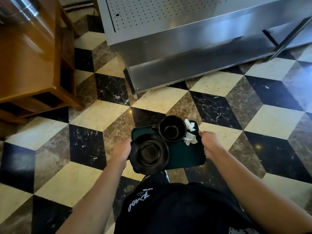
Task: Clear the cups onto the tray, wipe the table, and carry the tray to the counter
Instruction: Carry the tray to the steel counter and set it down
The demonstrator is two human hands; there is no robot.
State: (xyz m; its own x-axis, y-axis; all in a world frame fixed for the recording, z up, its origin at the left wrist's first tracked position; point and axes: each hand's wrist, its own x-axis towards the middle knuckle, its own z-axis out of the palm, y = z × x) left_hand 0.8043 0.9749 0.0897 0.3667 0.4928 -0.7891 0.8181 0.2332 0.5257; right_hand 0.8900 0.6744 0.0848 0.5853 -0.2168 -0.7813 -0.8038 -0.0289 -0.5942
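I hold a dark green tray (184, 154) level in front of my waist, above the floor. My left hand (121, 151) grips its left edge and my right hand (208, 141) grips its right edge. A black cup on a black saucer (149, 153) sits on the tray's near left part and overhangs the edge. A second black cup (172, 128) stands at the tray's far side. Crumpled white napkins (190, 134) lie to the right of that cup.
A stainless steel counter unit (194, 43) with a perforated panel stands ahead. A wooden cabinet (32, 53) is at the left. The floor (101, 114) between them is cube-patterned marble tile.
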